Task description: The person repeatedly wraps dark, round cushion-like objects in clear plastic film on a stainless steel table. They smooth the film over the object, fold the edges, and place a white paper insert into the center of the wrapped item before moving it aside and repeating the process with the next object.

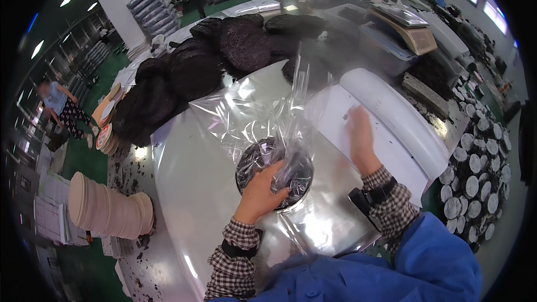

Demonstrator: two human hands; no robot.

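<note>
A sheet of clear plastic film lies over a round dark-rimmed mould on the shiny metal table. My left hand is down at the mould, with thumb and fingers around bunched film in its middle; some fingertips are hidden by the film. Motion smears my right hand, which is off to the right over a flat white sheet; its fingers cannot be made out. Beside it lies a large white roll.
Dark round cakes are heaped at the far side. A stack of pale discs stands left. Far right are a scale and clear plastic bin. Several white-topped round pieces cover the right side. A person stands at left.
</note>
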